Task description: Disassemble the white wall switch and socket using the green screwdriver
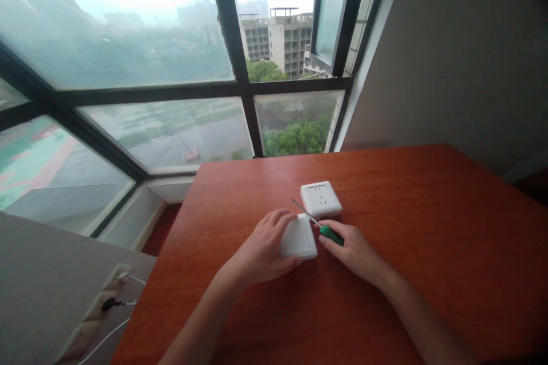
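A red-brown table (428,228) sits by a big window (128,40). The left hand (261,248) holds a white switch plate (298,238) flat there. The right hand (351,248) grips a green screwdriver (319,223), tip over the plate. A white socket (321,199) lies just behind.

Reddish wooden table (428,228) beside dark-framed windows (128,28), grey wall (462,57)

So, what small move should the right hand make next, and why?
Probably tilt the green-handled screwdriver down, bringing its tip to the far edge of the white switch panel. The left hand grips that panel on the table, while the right hand holds the tip raised past it, toward the wall socket.
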The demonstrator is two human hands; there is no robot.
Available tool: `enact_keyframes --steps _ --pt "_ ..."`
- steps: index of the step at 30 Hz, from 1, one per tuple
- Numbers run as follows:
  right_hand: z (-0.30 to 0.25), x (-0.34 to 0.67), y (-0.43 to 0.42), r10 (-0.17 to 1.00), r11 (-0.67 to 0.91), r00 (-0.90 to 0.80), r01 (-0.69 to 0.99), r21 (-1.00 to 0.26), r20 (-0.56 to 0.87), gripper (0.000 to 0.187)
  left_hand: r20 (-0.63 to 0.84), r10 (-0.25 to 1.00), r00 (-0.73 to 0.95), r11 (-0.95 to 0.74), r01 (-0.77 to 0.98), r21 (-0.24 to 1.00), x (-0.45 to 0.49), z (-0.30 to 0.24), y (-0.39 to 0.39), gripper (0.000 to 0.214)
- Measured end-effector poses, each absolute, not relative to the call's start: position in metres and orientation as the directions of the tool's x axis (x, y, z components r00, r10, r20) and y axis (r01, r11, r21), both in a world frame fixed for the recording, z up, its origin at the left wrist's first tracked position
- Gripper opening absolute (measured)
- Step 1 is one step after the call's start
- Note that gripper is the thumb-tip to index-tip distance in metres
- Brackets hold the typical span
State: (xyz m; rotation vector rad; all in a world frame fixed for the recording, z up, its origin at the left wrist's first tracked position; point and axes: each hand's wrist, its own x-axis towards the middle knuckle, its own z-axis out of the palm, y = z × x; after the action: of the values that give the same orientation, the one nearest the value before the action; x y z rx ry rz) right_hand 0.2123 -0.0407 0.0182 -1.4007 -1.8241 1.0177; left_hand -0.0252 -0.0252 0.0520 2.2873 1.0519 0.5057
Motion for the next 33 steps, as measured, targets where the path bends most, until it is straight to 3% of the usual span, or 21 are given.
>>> enact_keyframes --steps 7,10,14,21,33 --pt "0.031 0.252 -0.1 0.968 0.179 -0.252 0.683 -0.708 0.002 0.041 0.093 0.752 0.653 -0.56 0.559 0.611 -0.026 0.055 -0.028 0.077" --pt "0.036 0.271 -0.129 0.955 0.276 -0.287 0.748 -0.604 0.081 0.042 0.099 0.742 0.664 -0.582 0.563 0.586 -0.023 0.055 -0.028 0.075" --pt "0.041 0.273 -0.151 0.9 0.426 -0.412 0.766 -0.481 0.141 0.05 0.115 0.734 0.67 -0.59 0.544 0.596 -0.022 0.054 -0.028 0.074" --pt "0.054 0.248 -0.151 0.885 0.462 -0.449 0.821 -0.334 0.119 0.046 0.122 0.712 0.692 -0.615 0.53 0.584 -0.024 0.051 -0.027 0.073" --pt "0.058 0.245 -0.156 0.875 0.484 -0.469 0.841 -0.242 0.118 0.053 0.139 0.715 0.685 -0.616 0.523 0.589 -0.023 0.051 -0.027 0.073"
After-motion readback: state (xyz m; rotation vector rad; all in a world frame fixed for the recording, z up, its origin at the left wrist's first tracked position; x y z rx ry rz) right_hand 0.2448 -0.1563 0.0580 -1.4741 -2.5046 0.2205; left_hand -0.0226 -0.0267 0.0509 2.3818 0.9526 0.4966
